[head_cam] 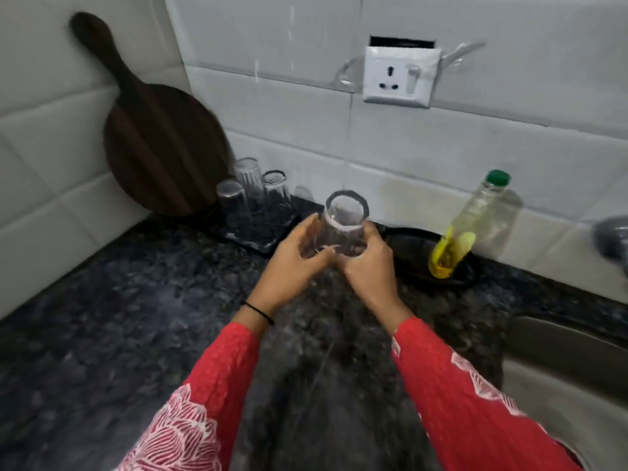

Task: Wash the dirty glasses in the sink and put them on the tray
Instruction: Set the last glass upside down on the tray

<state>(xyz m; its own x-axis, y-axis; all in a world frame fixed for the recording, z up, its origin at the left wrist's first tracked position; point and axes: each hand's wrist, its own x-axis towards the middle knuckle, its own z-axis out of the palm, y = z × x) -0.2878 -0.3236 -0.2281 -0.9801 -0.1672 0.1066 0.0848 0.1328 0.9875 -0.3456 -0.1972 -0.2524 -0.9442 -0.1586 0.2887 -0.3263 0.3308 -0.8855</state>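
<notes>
Over the counter: both hands hold one glass (346,226) up above the dark speckled counter (102,317), mouth or base tipped toward the camera, hard to say which end
Writing: nothing readable anywhere, the bottle (470,226) has no label I can make out and the whole shot is a bit blurry
Left hand (292,263): curled round the glass's left side, fingers wrapped partway, thin black band on the wrist
Right hand (368,266): curled the same way on the right side, thumb and fingers closed against the glass
Tray (251,239): dark, sits at the back of the counter just behind and left of the hands
On the tray: three glasses (249,181) standing upside down, close together
Board (159,130): round dark wooden one with a handle, leaning on the tiled wall behind the tray
Bottle: clear plastic, green cap, yellow liquid low down, tilted, standing in a black dish (407,246) right of the hands
Sink (560,368): steel edge at lower right, well off from the glass
Socket (396,78): white, on the wall tiles above
Sleeves: red with white pattern
</notes>
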